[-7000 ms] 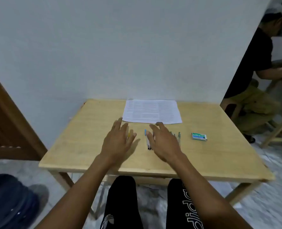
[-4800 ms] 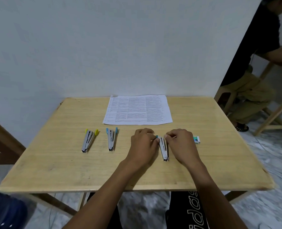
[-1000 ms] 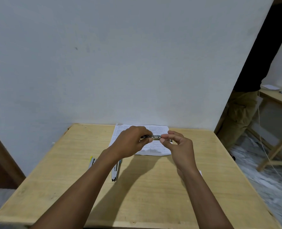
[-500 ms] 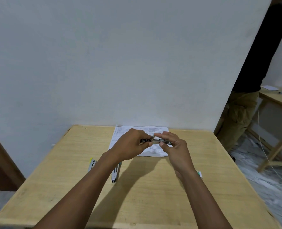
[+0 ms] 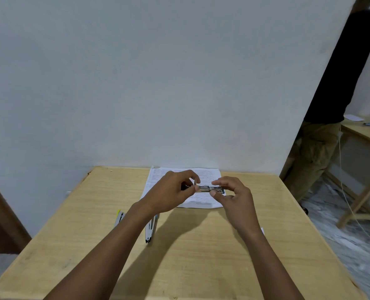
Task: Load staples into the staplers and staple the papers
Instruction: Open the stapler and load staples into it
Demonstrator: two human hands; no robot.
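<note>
The stapler (image 5: 210, 188) is small and fingers cover both ends, so I can't tell if any staples sit in its magazine. A thin metal bit sticks up by the left fingertips; unclear what it is. The left hand (image 5: 171, 193) pinches the stapler's left end. The right hand (image 5: 233, 197) pinches its right end between thumb and forefinger. The stapler is level, in the air over the papers (image 5: 210, 174), which lie flat at the far side of the surface (image 5: 201, 267), by the wall (image 5: 158, 83).

On the surface, left of centre: a yellow-tipped stapler (image 5: 119, 215) and a second stapler (image 5: 149, 232), both partly hidden by the left forearm (image 5: 114, 245). A pale sliver (image 5: 262, 230) shows beside the right forearm (image 5: 255, 245), too little to identify.

Far right: a person (image 5: 331, 94) standing, cut off at the frame top, next to a wooden table (image 5: 368, 135).
</note>
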